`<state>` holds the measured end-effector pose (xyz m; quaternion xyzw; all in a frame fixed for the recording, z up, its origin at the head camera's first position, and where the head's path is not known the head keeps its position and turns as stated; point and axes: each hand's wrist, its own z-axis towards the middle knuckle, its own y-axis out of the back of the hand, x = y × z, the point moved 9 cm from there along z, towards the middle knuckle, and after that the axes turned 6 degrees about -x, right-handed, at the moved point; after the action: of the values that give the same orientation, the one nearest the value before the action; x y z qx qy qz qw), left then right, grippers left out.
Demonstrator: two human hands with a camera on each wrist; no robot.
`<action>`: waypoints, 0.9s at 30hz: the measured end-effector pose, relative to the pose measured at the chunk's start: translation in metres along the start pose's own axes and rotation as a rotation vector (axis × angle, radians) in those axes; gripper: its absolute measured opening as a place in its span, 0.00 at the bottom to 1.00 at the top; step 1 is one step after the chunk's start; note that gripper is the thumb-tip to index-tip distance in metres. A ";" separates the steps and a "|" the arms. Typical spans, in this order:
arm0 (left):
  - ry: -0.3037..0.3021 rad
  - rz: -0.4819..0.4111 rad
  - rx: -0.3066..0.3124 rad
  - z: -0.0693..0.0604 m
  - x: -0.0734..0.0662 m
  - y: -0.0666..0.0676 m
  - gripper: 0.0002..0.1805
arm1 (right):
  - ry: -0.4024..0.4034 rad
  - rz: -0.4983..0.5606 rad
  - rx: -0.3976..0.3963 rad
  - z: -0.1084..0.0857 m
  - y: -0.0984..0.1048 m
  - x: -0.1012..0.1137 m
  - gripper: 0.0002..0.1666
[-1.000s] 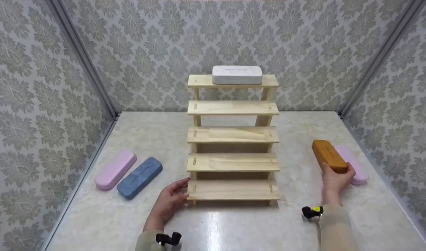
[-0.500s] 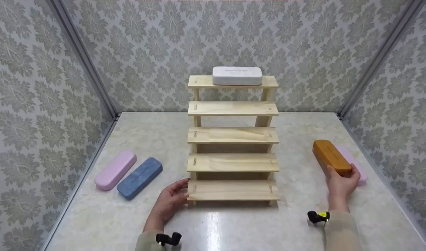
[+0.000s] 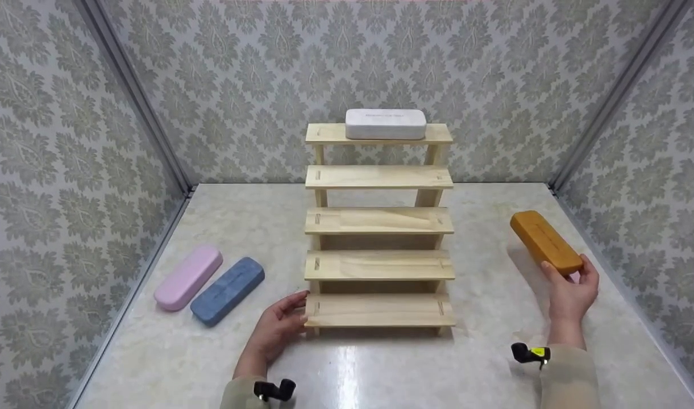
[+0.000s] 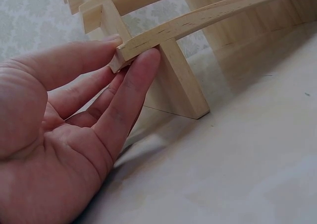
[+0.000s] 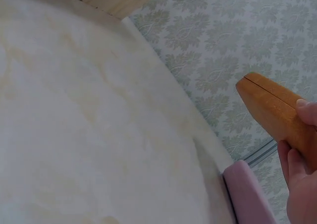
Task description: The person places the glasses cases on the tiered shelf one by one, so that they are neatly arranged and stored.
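Note:
My right hand grips the near end of an orange-brown glasses case, thumb on one side and fingers on the other. The right wrist view shows this orange case held up above the table. Below it lies a pink glasses case, almost wholly hidden in the head view. With its thumb and fingers, my left hand pinches the left end of the lowest shelf of a stepped wooden stand. In the left wrist view, the thumb is on the shelf's corner and fingertips are beneath it.
A white glasses case sits on the stand's top shelf. On the left of the marbled table lie another pink case and a blue case, side by side. Patterned walls close in the back and sides.
My right hand has lifted the orange case and moved slightly right and away from me, so the case now covers most of the pink one. My left hand has stayed at the stand.

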<state>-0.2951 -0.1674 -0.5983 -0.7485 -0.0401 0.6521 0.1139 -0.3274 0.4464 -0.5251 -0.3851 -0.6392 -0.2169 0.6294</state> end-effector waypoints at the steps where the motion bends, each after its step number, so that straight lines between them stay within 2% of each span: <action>1: -0.004 -0.002 -0.001 0.000 0.000 0.000 0.37 | -0.001 0.005 0.010 -0.001 -0.001 0.003 0.50; 4: -0.017 0.003 0.000 0.000 0.000 0.001 0.36 | -0.012 0.031 0.032 -0.004 -0.006 0.010 0.50; 11: 0.029 -0.031 0.000 0.000 0.003 0.001 0.37 | -0.002 0.245 0.099 -0.013 -0.020 0.035 0.51; 15: 0.026 -0.024 -0.005 0.000 0.002 0.001 0.37 | -0.009 0.336 0.133 -0.020 -0.028 0.047 0.50; 23: 0.037 -0.005 -0.021 -0.001 0.003 0.001 0.37 | 0.126 0.222 0.139 -0.029 -0.034 0.071 0.47; 27: 0.037 0.011 -0.023 0.000 0.003 0.002 0.37 | 0.140 0.258 0.186 -0.036 -0.042 0.081 0.45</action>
<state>-0.2945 -0.1686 -0.6014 -0.7618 -0.0416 0.6383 0.1023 -0.3290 0.4114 -0.4333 -0.3881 -0.5564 -0.1002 0.7279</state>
